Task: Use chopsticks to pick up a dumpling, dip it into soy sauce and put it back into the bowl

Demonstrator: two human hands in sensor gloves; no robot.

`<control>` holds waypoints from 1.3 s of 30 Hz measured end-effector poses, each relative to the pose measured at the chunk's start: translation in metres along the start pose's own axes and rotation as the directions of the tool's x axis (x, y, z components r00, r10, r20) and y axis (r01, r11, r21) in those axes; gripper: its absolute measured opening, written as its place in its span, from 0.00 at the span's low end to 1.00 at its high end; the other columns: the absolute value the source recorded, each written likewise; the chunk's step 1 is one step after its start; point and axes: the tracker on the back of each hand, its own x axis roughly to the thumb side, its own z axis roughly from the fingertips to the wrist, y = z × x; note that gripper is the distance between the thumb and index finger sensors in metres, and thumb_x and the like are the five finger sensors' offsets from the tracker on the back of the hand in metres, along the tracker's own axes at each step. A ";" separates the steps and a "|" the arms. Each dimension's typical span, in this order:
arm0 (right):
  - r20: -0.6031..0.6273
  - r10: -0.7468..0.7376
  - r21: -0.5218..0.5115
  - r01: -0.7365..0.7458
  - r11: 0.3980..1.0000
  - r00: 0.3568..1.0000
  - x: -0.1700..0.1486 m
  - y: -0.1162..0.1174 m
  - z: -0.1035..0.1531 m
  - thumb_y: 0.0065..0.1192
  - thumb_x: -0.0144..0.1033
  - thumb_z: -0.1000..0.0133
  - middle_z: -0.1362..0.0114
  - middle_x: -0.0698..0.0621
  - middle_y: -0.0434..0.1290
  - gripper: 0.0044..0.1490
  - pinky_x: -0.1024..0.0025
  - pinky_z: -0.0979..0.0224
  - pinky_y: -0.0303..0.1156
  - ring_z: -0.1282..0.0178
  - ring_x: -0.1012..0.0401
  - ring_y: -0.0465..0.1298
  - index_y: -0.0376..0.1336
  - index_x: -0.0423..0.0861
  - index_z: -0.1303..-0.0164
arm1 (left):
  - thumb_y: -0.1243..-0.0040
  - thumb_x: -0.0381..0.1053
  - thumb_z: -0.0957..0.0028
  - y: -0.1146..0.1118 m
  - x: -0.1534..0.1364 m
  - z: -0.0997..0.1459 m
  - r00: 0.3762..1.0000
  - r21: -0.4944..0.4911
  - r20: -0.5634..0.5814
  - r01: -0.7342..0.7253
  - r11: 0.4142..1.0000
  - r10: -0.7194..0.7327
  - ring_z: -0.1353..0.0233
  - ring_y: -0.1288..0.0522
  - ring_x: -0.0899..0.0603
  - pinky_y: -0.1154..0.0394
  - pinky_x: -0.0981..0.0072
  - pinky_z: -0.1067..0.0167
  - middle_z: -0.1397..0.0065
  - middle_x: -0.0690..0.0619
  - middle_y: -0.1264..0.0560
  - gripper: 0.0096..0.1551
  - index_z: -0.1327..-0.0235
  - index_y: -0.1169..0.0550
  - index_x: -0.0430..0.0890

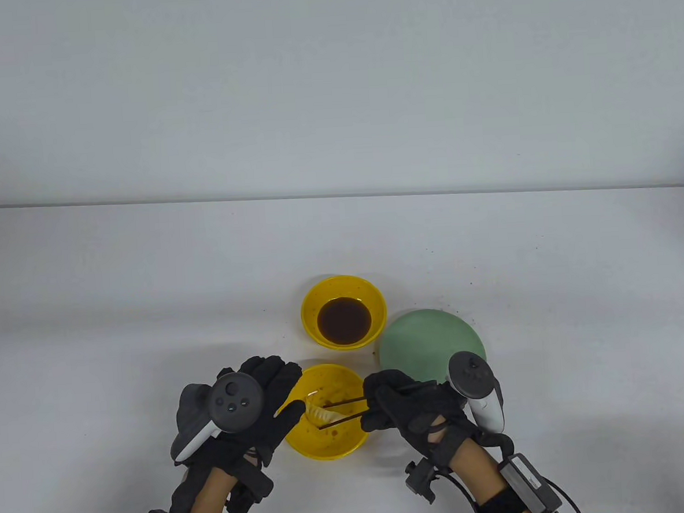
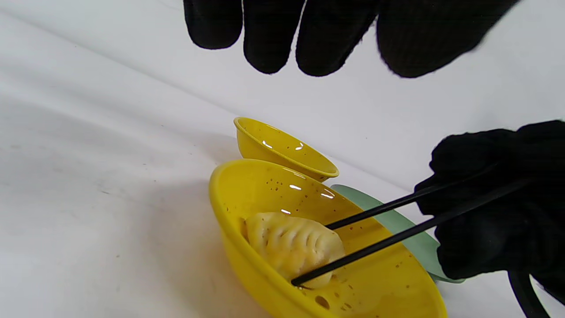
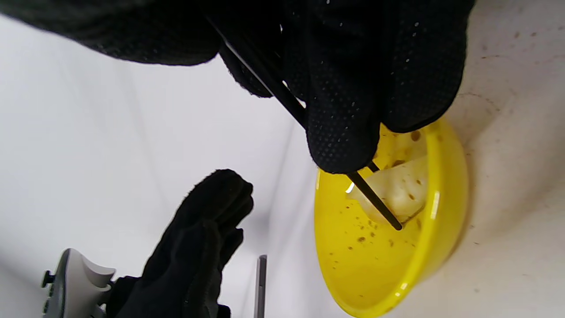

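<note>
With my right hand (image 1: 409,406) gripping the chopsticks (image 1: 351,411), I clamp the soft, slippery dumpling (image 2: 293,245) between their tips across its plump middle, applying light pressure.

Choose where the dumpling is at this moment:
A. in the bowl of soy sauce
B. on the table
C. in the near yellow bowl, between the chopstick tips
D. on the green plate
C: the dumpling lies in the near yellow bowl, with the chopsticks closing on it.
</note>
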 end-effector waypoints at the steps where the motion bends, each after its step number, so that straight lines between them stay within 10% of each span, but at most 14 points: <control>1: 0.002 0.010 0.003 -0.010 1.000 1.000 -0.002 0.000 0.000 0.61 0.44 0.43 0.34 0.28 0.67 0.30 0.46 0.41 0.78 0.45 0.46 0.84 0.66 0.38 0.35 | 0.45 0.69 0.49 0.000 0.000 0.000 1.000 0.000 0.000 0.000 1.000 0.000 0.11 0.47 0.37 0.57 0.30 0.21 0.13 0.56 0.41 0.42 0.19 0.36 0.62; 15: -0.006 0.031 -0.118 -0.032 0.993 0.999 -0.010 -0.003 0.000 0.58 0.48 0.42 0.39 0.31 0.74 0.29 0.47 0.51 0.84 0.54 0.46 0.88 0.71 0.41 0.41 | 0.45 0.69 0.49 0.000 0.000 0.000 1.000 -0.010 -0.009 0.004 1.000 -0.004 0.11 0.47 0.37 0.57 0.30 0.21 0.13 0.56 0.41 0.42 0.19 0.36 0.62; 23: 0.181 0.156 -0.277 -0.102 0.955 0.971 -0.001 0.001 -0.001 0.55 0.50 0.43 0.62 0.33 0.84 0.31 0.57 0.75 0.90 0.79 0.56 0.92 0.75 0.37 0.52 | 0.45 0.69 0.49 0.000 0.000 0.000 1.000 -0.015 -0.012 0.001 1.000 -0.001 0.11 0.47 0.36 0.57 0.30 0.21 0.13 0.55 0.41 0.42 0.19 0.36 0.62; 39: 0.113 -0.486 -0.448 0.481 0.753 0.867 -0.049 -0.027 0.001 0.54 0.51 0.44 0.70 0.33 0.82 0.30 0.57 0.80 0.89 0.86 0.58 0.90 0.76 0.38 0.61 | 0.46 0.69 0.49 0.004 0.001 0.002 1.000 0.008 0.003 -0.004 1.000 0.004 0.11 0.47 0.37 0.57 0.30 0.21 0.13 0.55 0.41 0.42 0.19 0.36 0.62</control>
